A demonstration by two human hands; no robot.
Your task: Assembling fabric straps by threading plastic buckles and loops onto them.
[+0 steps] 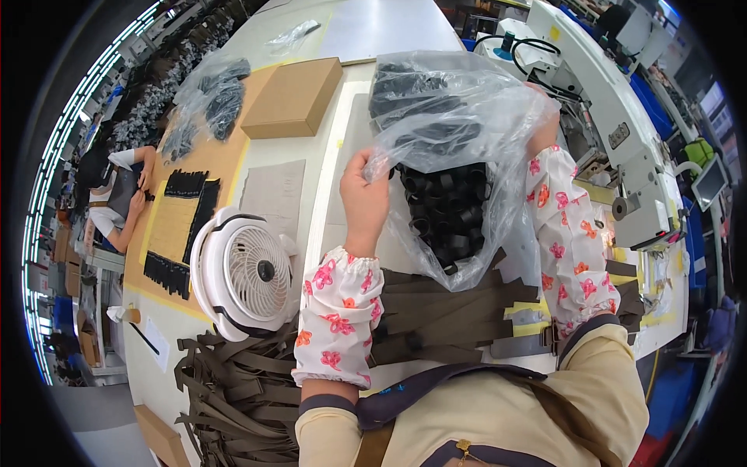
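A clear plastic bag (510, 226) lies on the table in front of me, its mouth spread toward me. Inside are many small black ring-shaped parts (443, 206), some showing through the opening and others behind the film. My left hand (364, 198) is closed on the left edge of the bag's mouth. At the far right side of the opening, my right hand (546, 117) grips the film, its fingers partly hidden by the plastic. Dark olive webbing straps (443, 311) lie flat just below the bag, between my forearms.
Left of my left forearm stands a white fan (261, 268), with a heap of olive straps (241, 397) nearer me. A cardboard box (292, 101) sits beyond. To the right is a white sewing machine (599, 117). At far left, another person (117, 194) works at the table's edge.
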